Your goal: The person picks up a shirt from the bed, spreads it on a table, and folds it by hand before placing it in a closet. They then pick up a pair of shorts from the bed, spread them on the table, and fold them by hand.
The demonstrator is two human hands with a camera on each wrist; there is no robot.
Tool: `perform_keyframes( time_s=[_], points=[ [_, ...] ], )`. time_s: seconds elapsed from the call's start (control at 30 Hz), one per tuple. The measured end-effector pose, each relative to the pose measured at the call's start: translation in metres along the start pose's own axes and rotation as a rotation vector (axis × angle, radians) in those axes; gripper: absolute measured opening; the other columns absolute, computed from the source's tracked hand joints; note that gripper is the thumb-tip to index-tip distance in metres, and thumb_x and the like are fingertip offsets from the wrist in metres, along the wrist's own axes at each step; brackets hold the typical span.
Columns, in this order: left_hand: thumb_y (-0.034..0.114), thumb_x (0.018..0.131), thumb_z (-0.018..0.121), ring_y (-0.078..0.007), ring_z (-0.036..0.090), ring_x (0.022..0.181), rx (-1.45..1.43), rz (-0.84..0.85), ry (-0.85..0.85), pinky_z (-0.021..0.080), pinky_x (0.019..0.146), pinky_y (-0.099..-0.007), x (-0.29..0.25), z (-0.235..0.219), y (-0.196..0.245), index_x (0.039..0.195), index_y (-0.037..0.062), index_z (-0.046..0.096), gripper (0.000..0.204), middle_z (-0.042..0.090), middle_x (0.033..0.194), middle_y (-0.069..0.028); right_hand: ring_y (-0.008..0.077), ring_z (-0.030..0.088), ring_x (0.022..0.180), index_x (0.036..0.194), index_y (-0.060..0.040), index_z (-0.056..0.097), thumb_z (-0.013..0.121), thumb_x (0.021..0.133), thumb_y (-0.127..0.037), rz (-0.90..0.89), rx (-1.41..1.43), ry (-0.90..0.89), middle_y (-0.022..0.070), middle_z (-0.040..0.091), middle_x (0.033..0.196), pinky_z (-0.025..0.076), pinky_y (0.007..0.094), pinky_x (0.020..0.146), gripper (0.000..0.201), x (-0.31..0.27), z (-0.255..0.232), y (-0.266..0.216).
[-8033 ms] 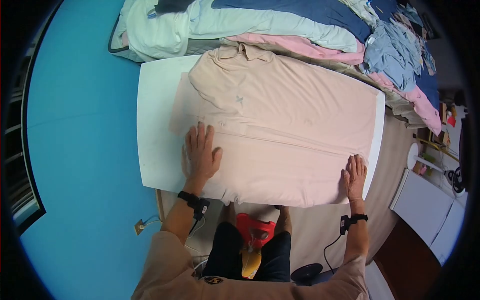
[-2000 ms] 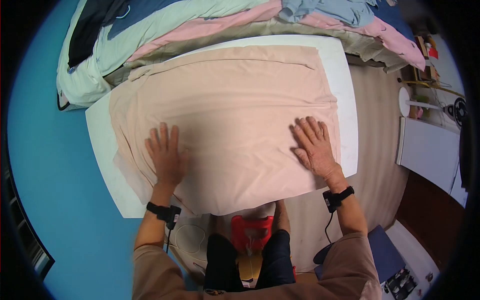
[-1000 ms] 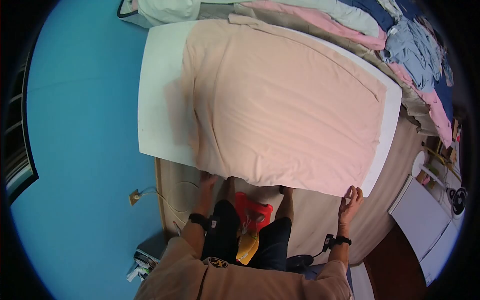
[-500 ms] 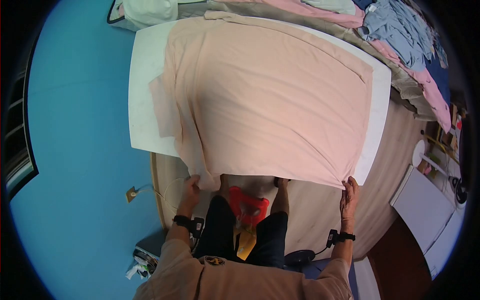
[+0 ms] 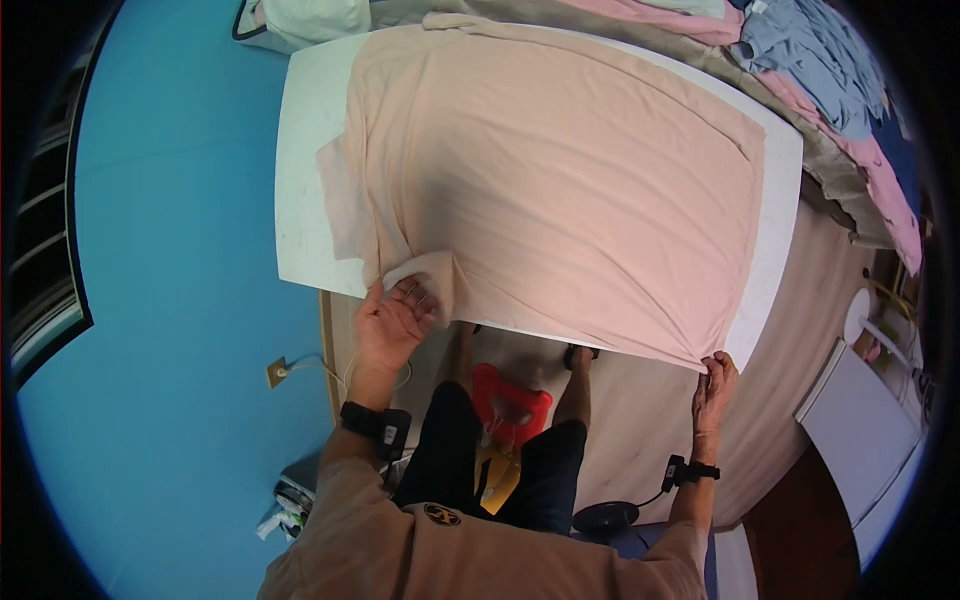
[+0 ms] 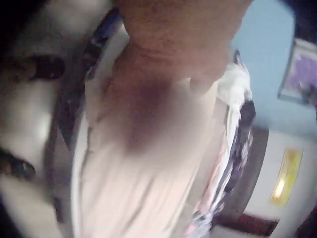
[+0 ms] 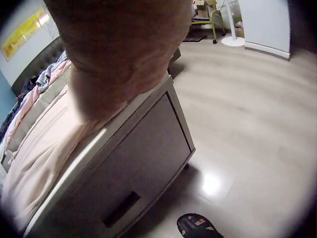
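Observation:
A pale pink polo shirt (image 5: 560, 170) lies spread over a white-topped table (image 5: 305, 200), its back facing up. My left hand (image 5: 395, 325) is at the shirt's near left edge, palm up, with the thumb apart from the bent fingers. Cloth there lifts in a small raised fold above the fingertips. In the left wrist view, the hand (image 6: 163, 74) blurs over the shirt. At the near right corner, my right hand (image 5: 712, 385) pinches the shirt's edge, and creases run from that pinch across the cloth. The right wrist view shows the hand mostly hiding its own fingers.
A bed with a pile of clothes (image 5: 810, 60) stands along the table's far side. A blue wall (image 5: 180, 200) rises at the left. Below the table's near edge, a red stool (image 5: 510, 405) sits between the legs, and a white cabinet (image 5: 860, 410) stands right.
The shirt, front up eight seconds ago, now shows its back. Both hands moved from lying flat on it to its near edge. The left hand has since turned palm up, raising the cloth's edge.

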State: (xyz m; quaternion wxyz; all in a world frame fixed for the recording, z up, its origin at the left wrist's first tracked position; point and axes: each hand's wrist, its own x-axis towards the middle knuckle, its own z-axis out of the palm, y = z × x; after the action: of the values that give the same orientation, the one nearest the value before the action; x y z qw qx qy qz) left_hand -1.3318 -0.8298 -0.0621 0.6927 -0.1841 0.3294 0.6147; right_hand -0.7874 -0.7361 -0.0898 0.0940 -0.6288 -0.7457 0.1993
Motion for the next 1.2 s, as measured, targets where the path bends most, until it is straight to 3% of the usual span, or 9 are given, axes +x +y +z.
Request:
perform_keyframes(
  time_s=[0.03,0.13,0.33,0.57,0.63,0.77,0.97,1.13,1.2],
  points=[
    [0.033,0.096,0.051,-0.0241,0.058,0.108,0.001,-0.002,-0.003,0.047,0.089,-0.0379,0.004,0.005,-0.008,0.126,0.0051,0.055,0.042,0.063,0.118,-0.0099,0.0317,0.053,0.106,0.100,-0.0021,0.061,0.062,0.078,0.009,-0.007,-0.014,0.002,0.0146,0.057,0.115,0.044,0.0388,0.094,0.025,0.000,0.000,0.000],
    [0.030,0.084,0.065,-0.0150,0.058,0.100,1.271,0.415,0.433,0.044,0.083,-0.0305,0.009,0.004,-0.034,0.120,0.0055,0.058,0.045,0.065,0.107,-0.0048,0.0319,0.053,0.105,0.099,-0.0023,0.061,0.062,0.077,0.009,-0.003,-0.014,-0.006,0.0148,0.057,0.114,0.044,0.0388,0.094,0.025,0.001,-0.002,-0.004],
    [0.039,0.077,0.071,-0.0273,0.068,0.080,2.101,0.168,0.615,0.052,0.074,-0.0399,0.020,0.013,-0.032,0.098,0.0067,0.070,0.038,0.071,0.087,-0.0110,0.0343,0.052,0.104,0.101,-0.0031,0.059,0.060,0.081,0.004,-0.005,-0.049,0.060,0.0168,0.057,0.110,0.042,0.0421,0.093,0.021,0.000,0.011,0.007],
    [0.032,0.081,0.066,-0.0286,0.067,0.069,2.237,0.190,0.598,0.052,0.064,-0.0420,0.036,0.011,-0.025,0.082,0.0055,0.070,0.027,0.069,0.070,-0.0101,0.0355,0.051,0.104,0.102,-0.0030,0.058,0.060,0.081,-0.001,0.008,-0.016,0.077,0.0178,0.057,0.109,0.041,0.0432,0.092,0.021,0.001,0.014,0.010],
    [0.029,0.083,0.064,-0.0212,0.066,0.064,1.037,-0.087,0.519,0.050,0.058,-0.0364,0.022,0.008,-0.014,0.080,0.0068,0.067,0.022,0.065,0.064,-0.0044,0.0357,0.051,0.104,0.103,-0.0033,0.058,0.060,0.084,-0.003,-0.008,-0.041,0.047,0.0182,0.057,0.109,0.041,0.0435,0.093,0.019,0.002,0.010,0.009],
    [0.025,0.089,0.056,-0.0136,0.057,0.061,0.135,-0.098,0.186,0.037,0.051,-0.0289,0.002,0.010,-0.001,0.081,0.0107,0.062,0.018,0.062,0.067,-0.0005,0.0356,0.051,0.105,0.103,-0.0035,0.058,0.059,0.085,-0.004,-0.002,-0.044,0.058,0.0184,0.057,0.110,0.041,0.0437,0.093,0.018,0.003,0.016,0.014],
    [0.016,0.092,0.056,-0.0152,0.063,0.089,0.447,0.208,0.224,0.050,0.072,-0.0289,0.037,0.039,-0.013,0.114,0.0038,0.060,0.026,0.067,0.108,-0.0071,0.0352,0.052,0.106,0.103,-0.0034,0.059,0.060,0.086,-0.005,0.040,-0.037,0.102,0.0182,0.057,0.112,0.041,0.0437,0.094,0.018,0.004,0.014,0.010],
    [-0.003,0.076,0.060,-0.0313,0.060,0.104,2.208,1.066,0.041,0.050,0.084,-0.0414,0.028,0.011,-0.014,0.121,0.0049,0.058,0.046,0.062,0.119,-0.0138,0.0325,0.053,0.110,0.105,-0.0044,0.061,0.061,0.088,-0.004,0.047,0.082,0.023,0.0162,0.057,0.115,0.042,0.0407,0.097,0.017,0.002,0.003,0.006],
    [-0.003,0.072,0.061,-0.0338,0.057,0.107,2.292,1.061,0.085,0.047,0.087,-0.0428,0.029,0.023,-0.013,0.119,0.0048,0.060,0.047,0.062,0.116,-0.0145,0.0312,0.053,0.110,0.105,-0.0042,0.061,0.060,0.089,-0.004,0.067,0.119,0.015,0.0153,0.058,0.115,0.042,0.0398,0.098,0.016,0.002,0.001,0.007]
  ],
)
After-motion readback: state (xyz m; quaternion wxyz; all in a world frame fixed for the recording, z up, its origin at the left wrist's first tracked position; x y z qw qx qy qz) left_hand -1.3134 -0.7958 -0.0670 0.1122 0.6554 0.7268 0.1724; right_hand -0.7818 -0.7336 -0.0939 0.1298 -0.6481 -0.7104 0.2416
